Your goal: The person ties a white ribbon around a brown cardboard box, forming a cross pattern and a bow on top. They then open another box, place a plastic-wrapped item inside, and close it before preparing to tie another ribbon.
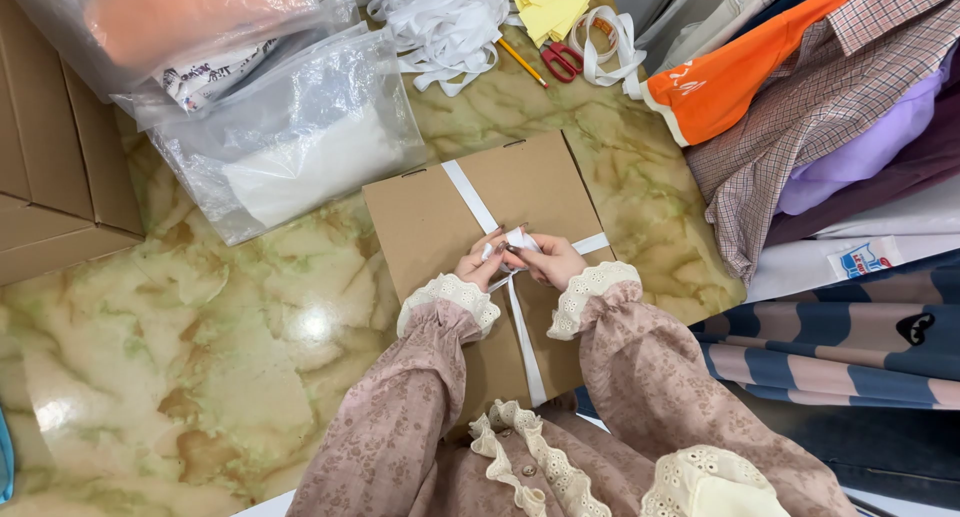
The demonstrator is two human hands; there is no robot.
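Nearest, both hands meet over a flat cardboard box [470,227] on the marbled floor [200,377] — the left hand [480,267] and right hand [548,261] each pinching the white ribbon [517,241] where its bands cross. Beyond lie clear plastic bags [290,137] at left and folded clothes [800,117] at right — farther off, red scissors [562,61], a yellow pencil [521,61] and loose white ribbon [440,22].

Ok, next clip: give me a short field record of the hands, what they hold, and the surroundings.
left hand: pinching white ribbon at the crossing
right hand: gripping the same ribbon knot
box: flat brown cardboard, ribbon crossed over its lid
surface: marbled floor
nearby: red scissors, pencil, loose ribbon pile, folded clothes, plastic bags
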